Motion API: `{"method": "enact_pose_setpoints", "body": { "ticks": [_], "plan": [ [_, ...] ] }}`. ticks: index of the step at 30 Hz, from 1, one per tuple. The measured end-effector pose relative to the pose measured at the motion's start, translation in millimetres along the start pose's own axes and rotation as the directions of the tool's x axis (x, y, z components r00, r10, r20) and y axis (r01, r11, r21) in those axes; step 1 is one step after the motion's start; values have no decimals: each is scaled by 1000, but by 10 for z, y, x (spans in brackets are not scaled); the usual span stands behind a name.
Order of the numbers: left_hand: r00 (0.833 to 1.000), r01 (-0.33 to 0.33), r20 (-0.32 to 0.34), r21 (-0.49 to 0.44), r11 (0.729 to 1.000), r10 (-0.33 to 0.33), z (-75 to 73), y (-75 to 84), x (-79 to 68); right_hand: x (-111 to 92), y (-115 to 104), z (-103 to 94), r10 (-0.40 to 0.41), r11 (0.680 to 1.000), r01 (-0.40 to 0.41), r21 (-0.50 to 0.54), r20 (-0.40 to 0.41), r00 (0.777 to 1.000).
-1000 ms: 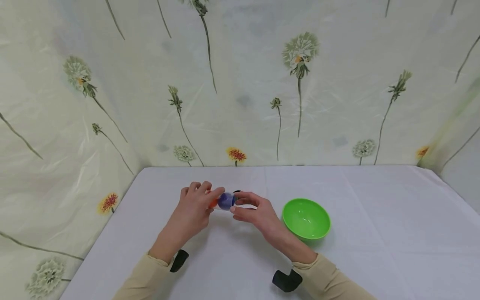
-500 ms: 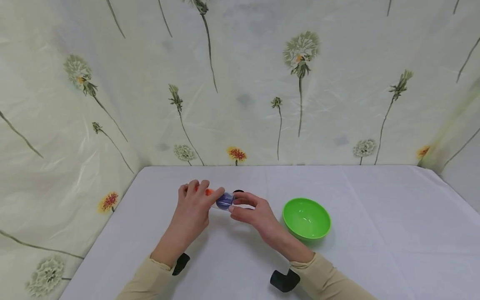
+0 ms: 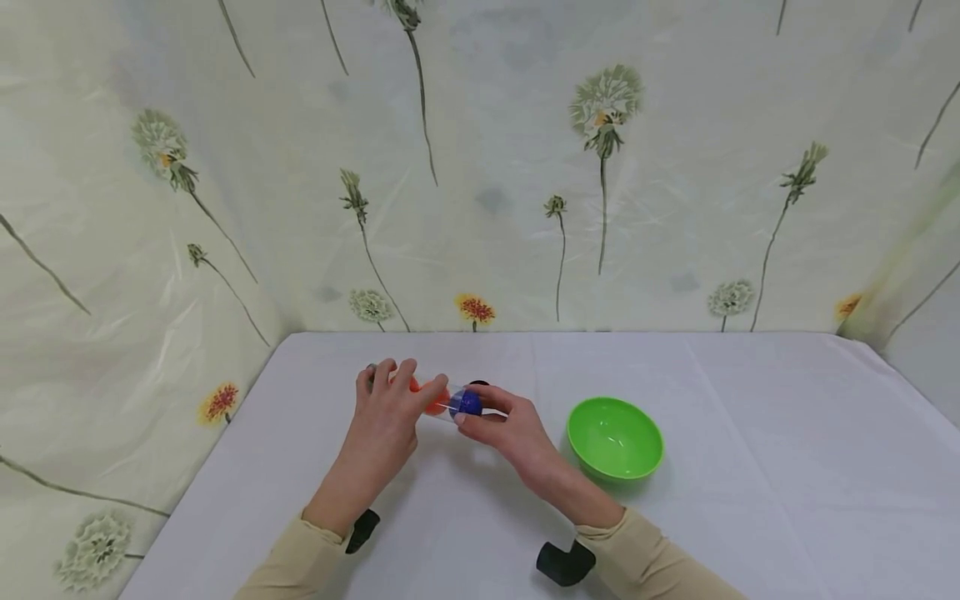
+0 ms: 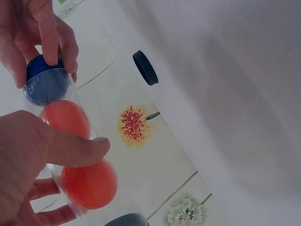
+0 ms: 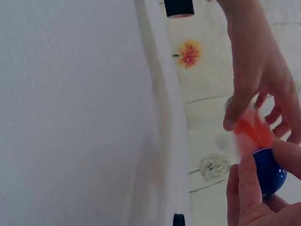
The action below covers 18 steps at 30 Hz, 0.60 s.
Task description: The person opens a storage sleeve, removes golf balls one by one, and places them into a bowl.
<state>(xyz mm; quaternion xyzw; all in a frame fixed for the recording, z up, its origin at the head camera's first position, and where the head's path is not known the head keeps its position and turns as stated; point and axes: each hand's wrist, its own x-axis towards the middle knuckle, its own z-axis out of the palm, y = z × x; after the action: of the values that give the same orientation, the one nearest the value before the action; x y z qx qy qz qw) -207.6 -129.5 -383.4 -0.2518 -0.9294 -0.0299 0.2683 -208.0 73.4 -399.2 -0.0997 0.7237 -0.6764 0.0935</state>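
Observation:
My left hand grips a clear tube, its thumb lying across the side. Inside the tube are red-orange balls; two show plainly in the left wrist view. A blue ball sits at the tube's right end, partly sticking out of it. The fingers of my right hand pinch this ball, as the right wrist view also shows. A dark rounded end closes the tube's other side. Part of the tube is hidden behind my left hand.
A green bowl stands on the white-covered table, right of my right hand. Behind the hands lies a black cap, mostly hidden in the head view. Black devices sit at both wrists. A flower-patterned sheet hangs behind.
Half a second ago the blue ball lay further inside the tube; now it has shifted right, partly out between my right fingers. A red-orange ball has followed it rightward. Both hands have barely moved.

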Motion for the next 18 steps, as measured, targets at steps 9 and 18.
{"method": "enact_pose_setpoints", "body": {
  "ticks": [9,18],
  "plan": [
    [999,45,12,-36,998,-45,40,-7,4,-14,-47,-16,-31,998,29,-49,-34,999],
    [997,77,29,-41,996,-75,62,-45,17,-8,-63,-29,-53,997,51,-60,-36,998]
  ]
}}
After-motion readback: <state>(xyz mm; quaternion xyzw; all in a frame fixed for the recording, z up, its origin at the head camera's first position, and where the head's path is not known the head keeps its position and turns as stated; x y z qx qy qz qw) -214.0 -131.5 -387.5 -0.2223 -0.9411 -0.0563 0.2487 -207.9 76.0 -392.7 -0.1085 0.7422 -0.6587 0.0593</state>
